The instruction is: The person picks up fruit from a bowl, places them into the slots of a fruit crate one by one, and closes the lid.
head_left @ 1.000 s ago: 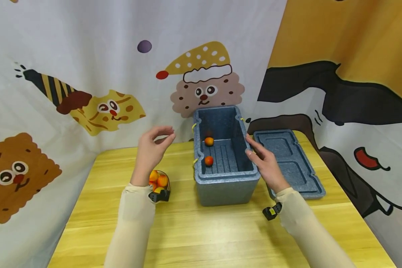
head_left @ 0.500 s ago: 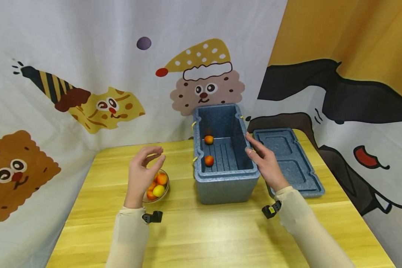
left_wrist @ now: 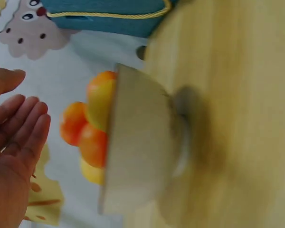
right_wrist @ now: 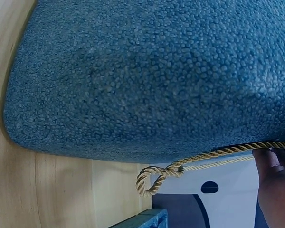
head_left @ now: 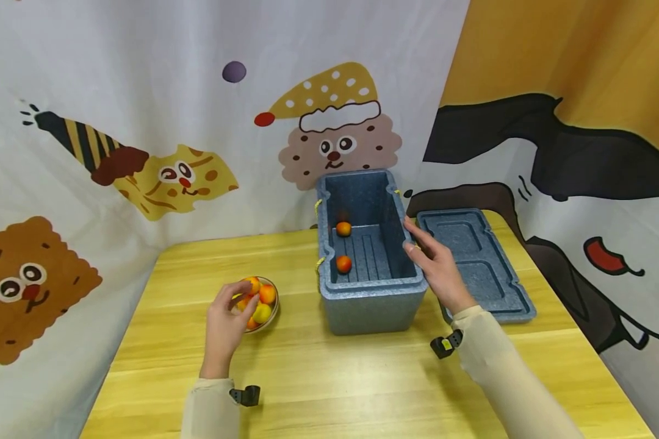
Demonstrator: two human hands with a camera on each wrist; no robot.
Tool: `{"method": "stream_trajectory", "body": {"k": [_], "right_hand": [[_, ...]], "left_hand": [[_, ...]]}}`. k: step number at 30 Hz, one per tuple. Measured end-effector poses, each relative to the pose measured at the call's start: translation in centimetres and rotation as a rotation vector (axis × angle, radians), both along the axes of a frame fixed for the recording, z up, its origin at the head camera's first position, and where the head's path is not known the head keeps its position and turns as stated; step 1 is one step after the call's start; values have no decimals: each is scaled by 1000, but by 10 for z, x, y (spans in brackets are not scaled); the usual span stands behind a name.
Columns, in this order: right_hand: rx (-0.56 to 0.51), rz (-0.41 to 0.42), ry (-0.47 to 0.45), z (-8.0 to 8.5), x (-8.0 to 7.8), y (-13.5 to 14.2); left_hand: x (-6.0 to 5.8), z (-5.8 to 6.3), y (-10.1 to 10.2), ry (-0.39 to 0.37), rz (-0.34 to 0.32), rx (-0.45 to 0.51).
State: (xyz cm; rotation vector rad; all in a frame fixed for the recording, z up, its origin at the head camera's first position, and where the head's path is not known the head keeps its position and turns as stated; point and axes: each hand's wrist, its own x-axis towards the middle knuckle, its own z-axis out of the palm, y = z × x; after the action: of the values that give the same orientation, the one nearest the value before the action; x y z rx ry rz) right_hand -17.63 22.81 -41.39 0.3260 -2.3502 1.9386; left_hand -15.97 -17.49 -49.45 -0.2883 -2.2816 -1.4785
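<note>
My left hand hovers at the left side of a small bowl, with thumb and fingers apart and nothing between them. In the left wrist view, a gap separates the fingers from the heaped fruit. Several round orange fruits and a yellow one fill the bowl. My right hand rests on the right rim of a blue-grey foam box, its fingers fairly straight. Inside the open box lie two orange-red fruits, one nearer and one farther back.
The box's lid lies flat on the wooden table, right of the box. Yellow rope hangs along the box's side. A cartoon-printed curtain hangs behind the table.
My left hand has come down, leftward and toward me, from beyond the bowl to its left side, uncovering more fruit. The right hand stays on the box rim.
</note>
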Motion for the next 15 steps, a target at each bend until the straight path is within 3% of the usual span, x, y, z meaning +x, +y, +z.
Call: {"method": "stream_trajectory", "body": {"k": [7, 15], "right_hand": [[-23, -8, -14, -1, 1, 0], [-23, -11, -6, -1, 0, -1]], "left_hand": [[9, -20, -4, -4, 59, -81], [15, -27, -9, 53, 118, -122]]}}
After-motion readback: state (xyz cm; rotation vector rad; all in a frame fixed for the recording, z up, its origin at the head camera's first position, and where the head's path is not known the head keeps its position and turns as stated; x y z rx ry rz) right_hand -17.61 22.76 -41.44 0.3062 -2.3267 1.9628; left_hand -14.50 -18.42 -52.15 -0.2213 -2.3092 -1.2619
